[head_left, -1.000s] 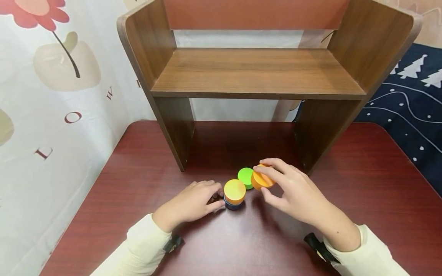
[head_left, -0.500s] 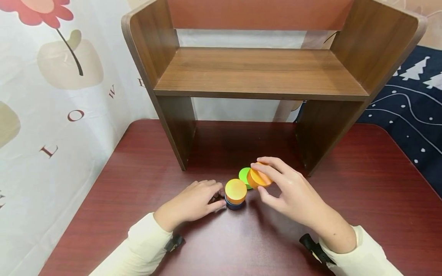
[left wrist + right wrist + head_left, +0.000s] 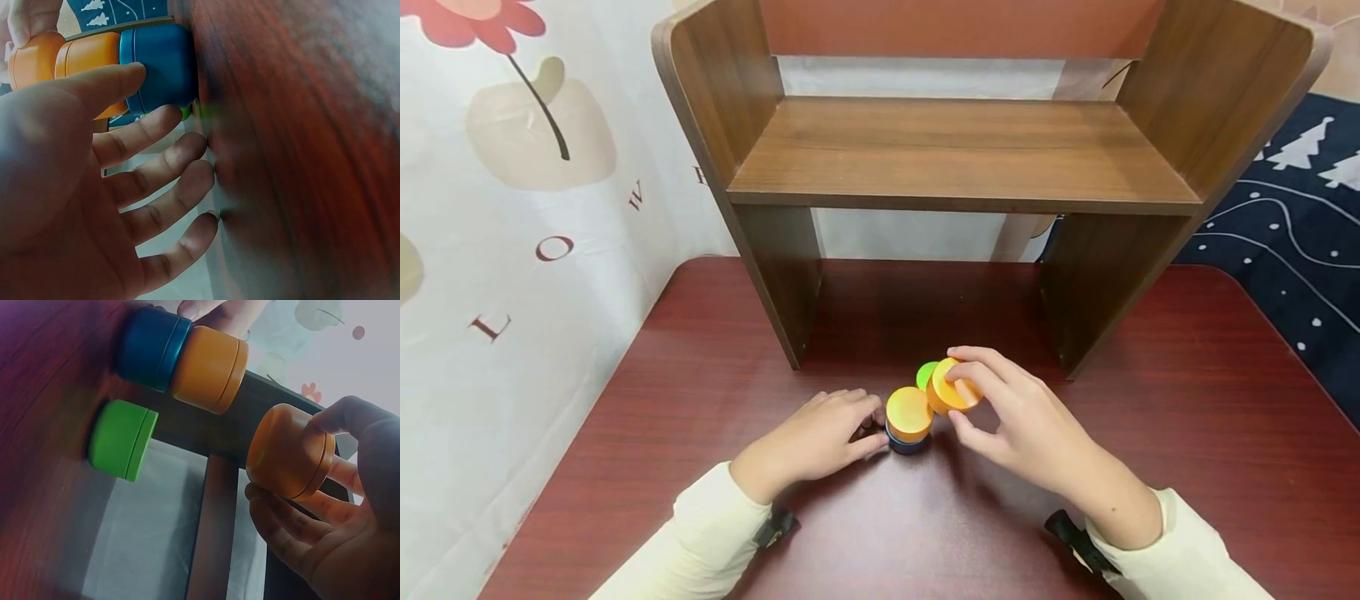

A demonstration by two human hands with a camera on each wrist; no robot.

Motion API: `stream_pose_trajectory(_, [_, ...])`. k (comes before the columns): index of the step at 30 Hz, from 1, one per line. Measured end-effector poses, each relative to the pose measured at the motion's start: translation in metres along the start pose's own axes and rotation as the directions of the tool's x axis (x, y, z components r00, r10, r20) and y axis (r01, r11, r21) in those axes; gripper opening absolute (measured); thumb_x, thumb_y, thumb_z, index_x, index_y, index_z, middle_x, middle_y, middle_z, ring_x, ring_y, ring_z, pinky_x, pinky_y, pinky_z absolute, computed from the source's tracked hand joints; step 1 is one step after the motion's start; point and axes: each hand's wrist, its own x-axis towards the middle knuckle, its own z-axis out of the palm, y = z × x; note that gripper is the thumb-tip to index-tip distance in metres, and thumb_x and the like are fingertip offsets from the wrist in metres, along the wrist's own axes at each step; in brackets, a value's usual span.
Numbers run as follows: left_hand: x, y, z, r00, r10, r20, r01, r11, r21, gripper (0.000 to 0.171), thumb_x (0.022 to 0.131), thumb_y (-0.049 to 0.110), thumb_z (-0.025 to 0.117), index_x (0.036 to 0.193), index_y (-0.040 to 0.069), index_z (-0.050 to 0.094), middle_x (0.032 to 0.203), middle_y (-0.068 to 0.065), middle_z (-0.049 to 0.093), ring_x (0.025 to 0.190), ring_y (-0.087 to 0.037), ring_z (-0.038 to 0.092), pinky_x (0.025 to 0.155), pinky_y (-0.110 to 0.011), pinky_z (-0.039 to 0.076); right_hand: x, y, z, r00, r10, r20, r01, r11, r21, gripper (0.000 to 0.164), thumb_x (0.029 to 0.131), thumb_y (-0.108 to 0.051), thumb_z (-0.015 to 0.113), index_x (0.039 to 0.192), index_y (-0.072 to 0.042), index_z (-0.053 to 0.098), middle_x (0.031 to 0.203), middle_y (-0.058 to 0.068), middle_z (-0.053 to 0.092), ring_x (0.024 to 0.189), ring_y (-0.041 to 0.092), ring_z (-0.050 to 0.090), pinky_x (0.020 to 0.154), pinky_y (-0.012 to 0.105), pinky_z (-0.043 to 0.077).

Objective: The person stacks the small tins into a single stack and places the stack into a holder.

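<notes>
Thumb and fingers of my right hand (image 3: 1033, 429) hold a small orange lidded jar (image 3: 284, 450) in the air, tilted in the head view, just right of a two-jar stack. That stack has a blue jar (image 3: 165, 62) below, standing on the table, and another orange jar (image 3: 206, 369) on top. My left hand (image 3: 820, 435) pinches the blue jar lightly between thumb and index finger from the left side. Its other fingertips rest on or near the table. Behind the stack stands a green jar (image 3: 119, 440), partly hidden by the held jar in the head view.
A brown wooden shelf unit (image 3: 966, 158) stands at the back of the dark red table (image 3: 647, 417), its side panels behind the jars. Printed cloth (image 3: 587, 292) hangs along the left and a dark blue patterned cloth (image 3: 1292, 242) along the right.
My right hand has moved slightly left with the orange jar, closer to the stack, covering more of the green jar. My left hand stays at the blue jar.
</notes>
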Motion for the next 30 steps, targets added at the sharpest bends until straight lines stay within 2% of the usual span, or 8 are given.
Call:
stream_pose_trajectory(13, [0.0010, -0.0001, 0.0011, 1.000, 0.001, -0.002, -0.001, 1.000, 0.000, 0.021, 0.092, 0.040, 0.070, 0.098, 0.022, 0.061, 0.084, 0.010, 0.057, 0.076, -0.007, 0.050, 0.075, -0.034, 0.044, -0.0007, -0.0012, 0.0048, 1.000, 0.000, -0.002, 0.000, 1.000, 0.010, 0.031, 0.080, -0.015, 0.074, 0.109, -0.014, 0.064, 0.133, 0.004, 0.061, 0.115, 0.019, 0.063, 0.092, 0.034, 0.053])
stream_pose_trajectory(30, [0.0022, -0.0012, 0.0032, 1.000, -0.012, -0.001, 0.012, 1.000, -0.003, 0.021, 0.092, 0.041, 0.069, 0.099, 0.023, 0.061, 0.083, 0.011, 0.056, 0.079, -0.008, 0.050, 0.076, -0.034, 0.043, -0.0006, -0.0002, 0.0085, 0.998, -0.039, -0.055, 0.039, 0.999, 0.007, 0.031, 0.078, -0.014, 0.074, 0.107, -0.013, 0.065, 0.133, 0.007, 0.061, 0.113, 0.023, 0.063, 0.089, 0.037, 0.053])
